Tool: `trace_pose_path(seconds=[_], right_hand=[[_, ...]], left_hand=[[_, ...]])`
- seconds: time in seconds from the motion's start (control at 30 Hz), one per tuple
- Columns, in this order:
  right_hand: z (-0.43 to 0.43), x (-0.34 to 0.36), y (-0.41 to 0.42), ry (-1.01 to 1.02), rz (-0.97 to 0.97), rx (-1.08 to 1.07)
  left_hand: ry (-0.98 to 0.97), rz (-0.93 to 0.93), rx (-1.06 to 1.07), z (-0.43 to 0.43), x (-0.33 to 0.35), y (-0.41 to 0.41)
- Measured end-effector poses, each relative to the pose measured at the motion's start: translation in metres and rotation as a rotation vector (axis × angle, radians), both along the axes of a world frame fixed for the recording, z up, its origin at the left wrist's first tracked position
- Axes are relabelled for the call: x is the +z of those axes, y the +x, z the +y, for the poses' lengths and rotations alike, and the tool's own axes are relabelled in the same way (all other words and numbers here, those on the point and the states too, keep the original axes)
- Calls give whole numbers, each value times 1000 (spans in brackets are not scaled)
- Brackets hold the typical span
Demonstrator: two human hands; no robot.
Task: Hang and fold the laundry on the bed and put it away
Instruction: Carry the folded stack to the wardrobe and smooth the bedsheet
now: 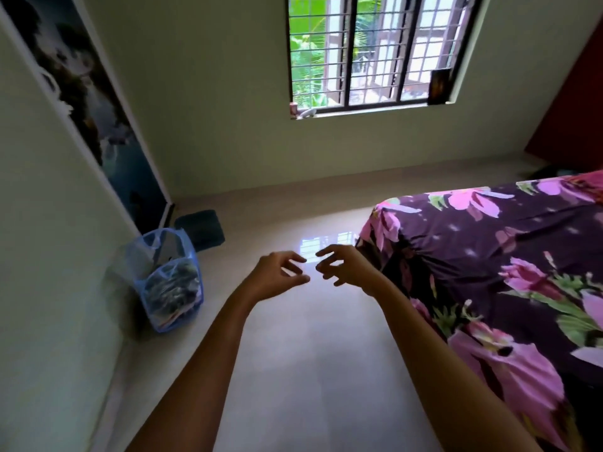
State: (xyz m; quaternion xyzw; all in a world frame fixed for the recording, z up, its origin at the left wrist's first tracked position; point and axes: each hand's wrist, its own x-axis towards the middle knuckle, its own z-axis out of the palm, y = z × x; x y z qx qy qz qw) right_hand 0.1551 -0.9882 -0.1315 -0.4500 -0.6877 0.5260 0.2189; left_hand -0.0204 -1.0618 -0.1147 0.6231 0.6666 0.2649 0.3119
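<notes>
While laundry (173,285) sits in a blue basket (195,256) by the wall (49,256), a person's left hand (274,278) and right hand (349,267) hover over the floor (310,353) beside the bed (489,256), fingers (293,255) loosely curled, nearly touching, holding nothing.

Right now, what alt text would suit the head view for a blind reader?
The left hand and right hand reach forward, empty and loosely curled, above a pale floor. A floral-sheeted bed lies right, a blue mesh laundry basket of clothes left, a barred window ahead.
</notes>
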Motion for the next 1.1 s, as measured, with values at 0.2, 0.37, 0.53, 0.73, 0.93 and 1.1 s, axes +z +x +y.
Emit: trace_pose_path(seconds=[0.2,0.37,0.53,0.73,0.93,1.1], right_hand=[[45,-16,53,-12,-105,-99],[82,-20,99,24,-148,-254],[122,-25,142,55,-189,-485],[145,-26,171,13,-159,-774],[124,-32,201,-5,-144,-1085],[79,-45,248,-76,-172,-1266]], left_hand=[[-9,-30,-182,80,-7,41],[4,-60,-387,149,-11,84],[23,-34,-635,230,-27,123],[2,-54,-929,310,-24,172],[27,-7,-1194,341,-34,238],[-35,5,-1385,323,-53,314]])
